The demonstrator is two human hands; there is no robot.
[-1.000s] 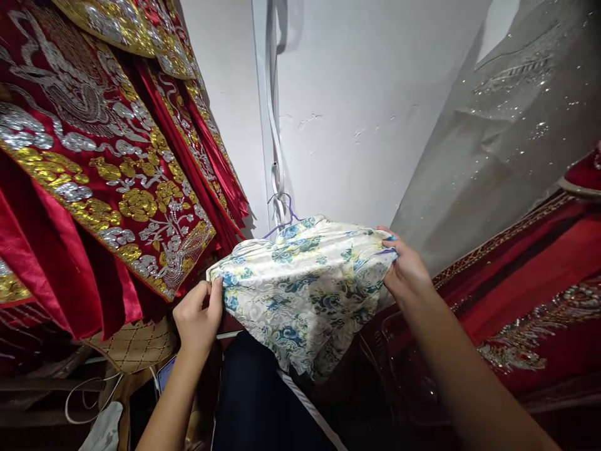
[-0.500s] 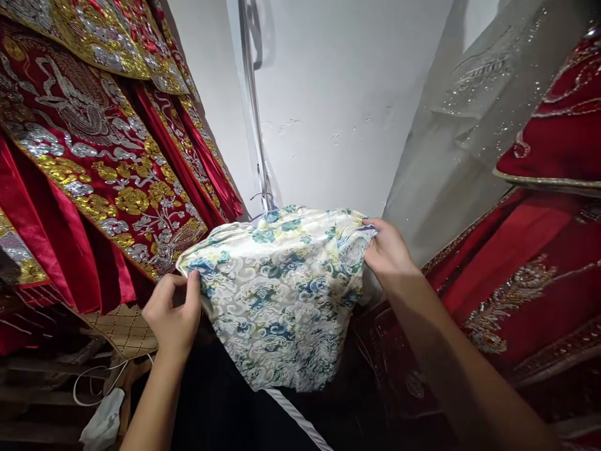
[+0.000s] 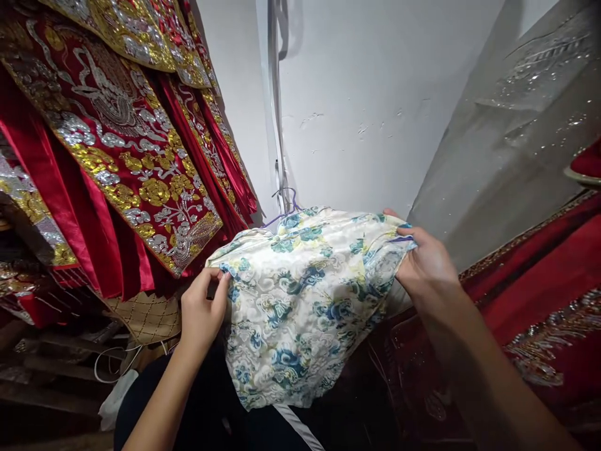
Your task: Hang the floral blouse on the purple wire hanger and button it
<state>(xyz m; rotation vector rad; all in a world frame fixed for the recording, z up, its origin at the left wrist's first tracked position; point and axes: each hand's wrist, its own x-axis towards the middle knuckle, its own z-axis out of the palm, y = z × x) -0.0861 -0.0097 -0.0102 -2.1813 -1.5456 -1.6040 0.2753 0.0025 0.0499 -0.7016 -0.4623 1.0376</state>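
Note:
A cream garment with a blue and green floral print [image 3: 300,307], blouse-like, is spread between my two hands. A thin purple hanger [image 3: 295,199] shows its neck above the garment's top edge, and most of it is hidden inside the fabric. My left hand [image 3: 204,307] pinches the left upper corner between thumb and fingers. At the opposite corner, my right hand [image 3: 429,263] grips the cloth, where a strip of purple hanger shows near the thumb. The lower part of the garment hangs down over my dark clothing.
Red garments with gold and silver embroidery [image 3: 154,156] hang at the left. Another red beaded garment [image 3: 539,326] is at the right, beside sheer sparkling fabric [image 3: 526,125]. A metal pole [image 3: 273,100] stands against the white wall [image 3: 366,81]. A white cable [image 3: 101,363] lies lower left.
The garment and both hands sit further right in view. More of the purple hanger's neck shows above the fabric. The garment's lower edge has swung and its right side now slants inward.

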